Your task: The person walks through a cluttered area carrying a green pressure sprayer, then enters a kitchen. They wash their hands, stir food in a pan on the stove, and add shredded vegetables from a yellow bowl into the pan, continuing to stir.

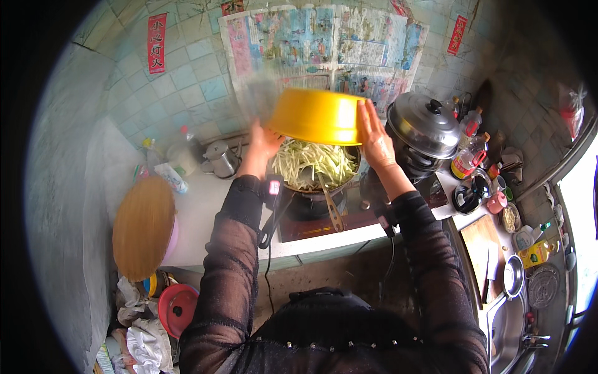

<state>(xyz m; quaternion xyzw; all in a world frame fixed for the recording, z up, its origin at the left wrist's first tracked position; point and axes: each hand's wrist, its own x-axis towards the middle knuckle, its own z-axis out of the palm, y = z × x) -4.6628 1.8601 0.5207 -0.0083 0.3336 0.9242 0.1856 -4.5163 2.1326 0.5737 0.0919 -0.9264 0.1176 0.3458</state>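
Observation:
A yellow basin [320, 117] is tipped over a wok [299, 190] on the gas stove. My left hand [265, 141] grips the basin's left rim, and my right hand [376, 139] presses against its right side, fingers upward. Pale green shredded vegetable strips [315, 164] are heaped in the wok below; the basin's inside is hidden from me. A metal spatula's slotted handle [332, 210] leans out over the wok's near rim. Devices on cords are strapped at both my wrists.
A lidded steamer pot [424, 125] stands right of the wok, with oil bottles [469, 156] beyond it. Left on the counter are a metal kettle [220, 159] and a round wooden board [144, 228]. A knife [490, 266] lies on a cutting board [481, 238] near the sink [505, 329].

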